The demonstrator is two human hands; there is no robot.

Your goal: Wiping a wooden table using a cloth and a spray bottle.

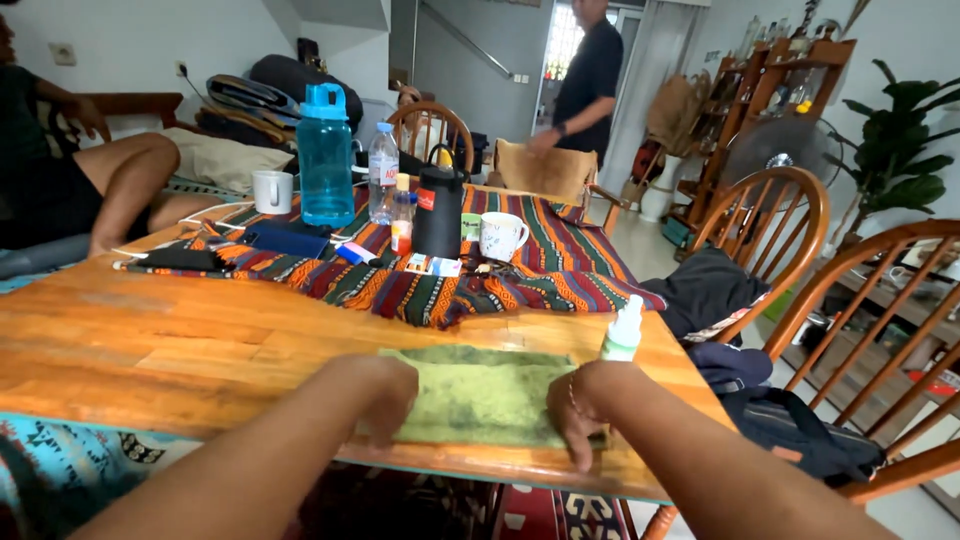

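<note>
A green cloth, stained darker in places, lies flat near the front edge of a wooden table. My left hand rests on its left end, fingers curled down over the cloth's near edge. On the right end my right hand presses down, fingers spread toward the table edge, a thin bracelet on the wrist. A small white bottle stands just beyond the right hand, next to the cloth's far right corner.
A striped woven runner carries a blue water jug, a clear bottle, a black flask, two white mugs and small items. Wooden chairs with dark bags stand right. One person sits left, another stands behind.
</note>
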